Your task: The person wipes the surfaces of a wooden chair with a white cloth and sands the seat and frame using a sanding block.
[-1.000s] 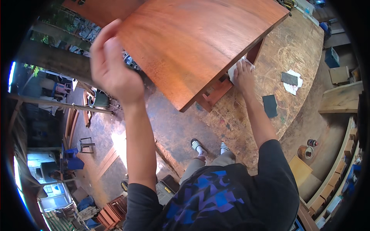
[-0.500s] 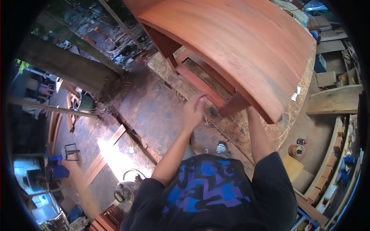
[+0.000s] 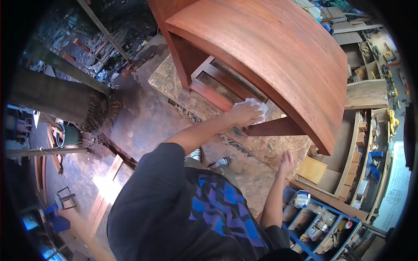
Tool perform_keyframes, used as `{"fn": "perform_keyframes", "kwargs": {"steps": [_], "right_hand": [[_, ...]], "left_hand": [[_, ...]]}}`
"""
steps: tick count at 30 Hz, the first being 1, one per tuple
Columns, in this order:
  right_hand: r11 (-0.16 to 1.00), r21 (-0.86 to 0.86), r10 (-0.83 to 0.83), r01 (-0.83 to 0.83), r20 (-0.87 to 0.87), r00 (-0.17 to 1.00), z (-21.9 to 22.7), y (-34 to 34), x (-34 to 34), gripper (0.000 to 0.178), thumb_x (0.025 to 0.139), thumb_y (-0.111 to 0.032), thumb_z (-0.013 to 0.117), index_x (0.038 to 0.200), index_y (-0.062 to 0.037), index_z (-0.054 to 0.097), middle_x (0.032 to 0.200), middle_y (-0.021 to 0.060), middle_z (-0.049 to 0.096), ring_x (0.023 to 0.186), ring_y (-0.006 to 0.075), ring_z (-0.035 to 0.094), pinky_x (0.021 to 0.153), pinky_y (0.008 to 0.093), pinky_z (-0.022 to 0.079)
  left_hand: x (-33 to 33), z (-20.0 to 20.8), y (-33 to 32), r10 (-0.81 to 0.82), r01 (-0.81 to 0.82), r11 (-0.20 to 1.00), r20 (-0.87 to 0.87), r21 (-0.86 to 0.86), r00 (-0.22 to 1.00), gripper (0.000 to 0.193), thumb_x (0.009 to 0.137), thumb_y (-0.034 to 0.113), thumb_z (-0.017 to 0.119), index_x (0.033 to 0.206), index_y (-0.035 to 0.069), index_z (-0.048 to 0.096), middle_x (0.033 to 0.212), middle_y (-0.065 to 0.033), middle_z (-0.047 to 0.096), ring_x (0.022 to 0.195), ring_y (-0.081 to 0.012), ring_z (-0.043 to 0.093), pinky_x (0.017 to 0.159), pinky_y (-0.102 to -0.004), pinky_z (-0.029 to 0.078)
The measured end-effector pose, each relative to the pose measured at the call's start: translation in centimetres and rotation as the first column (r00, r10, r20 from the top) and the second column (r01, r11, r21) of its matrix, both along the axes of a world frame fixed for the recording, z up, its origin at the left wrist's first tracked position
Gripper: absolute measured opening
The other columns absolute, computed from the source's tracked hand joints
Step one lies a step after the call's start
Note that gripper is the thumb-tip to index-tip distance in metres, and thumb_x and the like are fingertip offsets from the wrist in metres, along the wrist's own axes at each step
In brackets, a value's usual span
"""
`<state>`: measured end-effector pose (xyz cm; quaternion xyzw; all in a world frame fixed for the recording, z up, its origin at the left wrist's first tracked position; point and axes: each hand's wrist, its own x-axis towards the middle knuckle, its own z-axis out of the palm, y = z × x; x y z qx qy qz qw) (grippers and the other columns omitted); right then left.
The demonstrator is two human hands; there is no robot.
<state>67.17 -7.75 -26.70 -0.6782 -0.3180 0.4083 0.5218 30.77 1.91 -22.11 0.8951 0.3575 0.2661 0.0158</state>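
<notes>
A reddish-brown wooden piece of furniture with a broad, curved panel stands on a worn workbench. My left hand reaches across to its lower rails, fingers closed on a crumpled white cloth. The cloth lies against the near rail, close to a slanting wooden leg. Lower right, my right hand hangs beside the bench's near edge, its fingers stretched out and holding nothing. Part of the cloth is hidden under my left hand.
A blue divided crate with bottles and small items sits at lower right. Beyond it are shelves with wooden blocks and a yellowish board. Planks and a small stool lie left; a thick post stands upper left.
My left hand has moved in to the rails and now holds a white cloth. My right hand has come out from under the curved panel toward me. The view has shifted and turned.
</notes>
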Motion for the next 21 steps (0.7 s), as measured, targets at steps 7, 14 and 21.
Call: {"fn": "perform_keyframes", "kwargs": {"steps": [7,14,21], "right_hand": [[0.959,-0.168,-0.219,0.227,0.069,0.973,-3.2,-13.6,5.3,0.033,0.094,-0.005,0.065,0.127,-0.0007,0.068,0.102,0.006,0.074,0.086,0.0131,0.066,0.072,0.0244,0.048],[0.961,-0.099,-0.263,0.257,-0.045,0.964,-5.1,-12.6,5.8,0.03,0.095,-0.005,0.064,0.125,-0.0005,0.069,0.103,0.0054,0.072,0.087,0.0136,0.066,0.075,0.0241,0.051],[0.99,-0.014,0.143,-0.143,0.223,0.964,-3.7,-9.4,4.8,0.032,0.095,-0.005,0.065,0.126,0.0002,0.069,0.107,0.0057,0.072,0.096,0.0129,0.066,0.078,0.026,0.053]], "left_hand": [[-13.3,0.2,-5.0,0.2,-0.198,0.979,0.044,-0.051,0.979,0.038,0.097,0.021,0.054,0.132,0.011,0.064,0.136,-0.0108,0.064,0.131,-0.0324,0.057,0.114,-0.048,0.041],[-2.5,1.6,-7.9,0.394,-0.388,0.919,0.144,-0.071,0.908,0.043,0.094,0.019,0.059,0.136,0.01,0.062,0.14,-0.0131,0.062,0.133,-0.035,0.056,0.115,-0.0553,0.038],[-11.4,1.3,-6.5,0.478,-0.494,0.867,0.164,0.07,0.863,0.036,0.095,0.015,0.058,0.13,0.009,0.065,0.129,-0.0144,0.068,0.122,-0.0324,0.063,0.107,-0.0451,0.047]]}}
